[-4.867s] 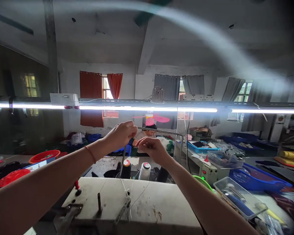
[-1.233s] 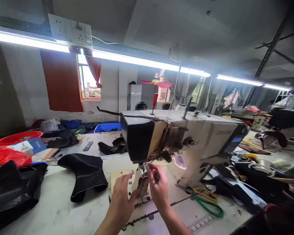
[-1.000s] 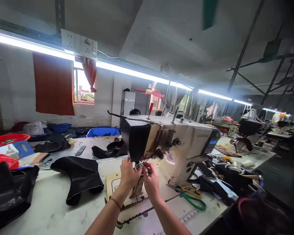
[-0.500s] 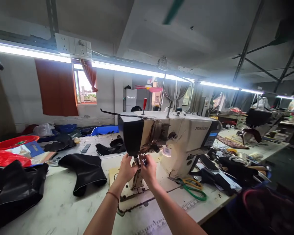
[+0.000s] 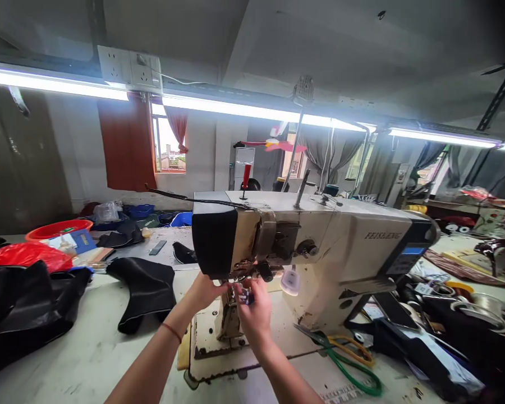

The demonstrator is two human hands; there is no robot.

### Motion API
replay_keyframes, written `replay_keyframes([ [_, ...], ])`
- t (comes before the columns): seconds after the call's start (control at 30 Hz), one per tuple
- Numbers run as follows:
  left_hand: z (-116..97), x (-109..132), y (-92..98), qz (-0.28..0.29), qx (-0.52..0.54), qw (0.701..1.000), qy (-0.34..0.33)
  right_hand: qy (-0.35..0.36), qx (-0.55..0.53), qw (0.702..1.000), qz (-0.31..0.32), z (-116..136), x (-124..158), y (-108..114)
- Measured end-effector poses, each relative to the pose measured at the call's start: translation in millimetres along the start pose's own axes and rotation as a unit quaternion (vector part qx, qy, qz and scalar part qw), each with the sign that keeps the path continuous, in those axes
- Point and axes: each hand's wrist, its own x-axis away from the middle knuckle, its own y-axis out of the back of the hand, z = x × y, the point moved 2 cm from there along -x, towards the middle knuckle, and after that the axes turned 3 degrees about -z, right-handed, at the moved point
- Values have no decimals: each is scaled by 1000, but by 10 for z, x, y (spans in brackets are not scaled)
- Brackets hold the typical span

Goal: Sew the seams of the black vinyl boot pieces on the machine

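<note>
A cream industrial sewing machine (image 5: 340, 247) with a black head stands in front of me on the white table (image 5: 88, 353). My left hand (image 5: 205, 290) reaches up under the head at the needle area, fingers pinched; what they hold is too small to see. My right hand (image 5: 252, 311) is raised just to its right, fingers pinched near a small bluish bit by the needle bar. A narrow post bed (image 5: 228, 320) rises from the machine's base plate below both hands.
Black boot-shaped leather pieces (image 5: 145, 294) lie on the table to the left, with a bigger black heap (image 5: 21, 314) beyond them. Green-handled scissors (image 5: 345, 353) lie to the right of the base plate. A red basin (image 5: 59, 229) stands at the back left. Cluttered tools fill the right side.
Earlier both hands were up at the thread stand above the machine. They have since come down to the needle area, and over the last second my view has moved closer and lower.
</note>
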Motion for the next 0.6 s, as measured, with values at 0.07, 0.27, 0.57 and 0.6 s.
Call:
replay_keyframes([
  [0.07, 45, -79, 81, 12, 13, 1000, 7, -15, 14, 1000, -17, 33, 21, -101],
  [0.27, 177, 181, 191, -11, 40, 997, 58, 5, -41, 999, 13, 51, 128, -57],
  [0.57, 152, 761, 160, -13, 94, 987, 129, -133, -193, 957, 172, 0, 344, 71],
  [0.6, 101, 779, 112, -12, 88, 987, 133, -178, -206, 942, 195, 47, 466, 100],
])
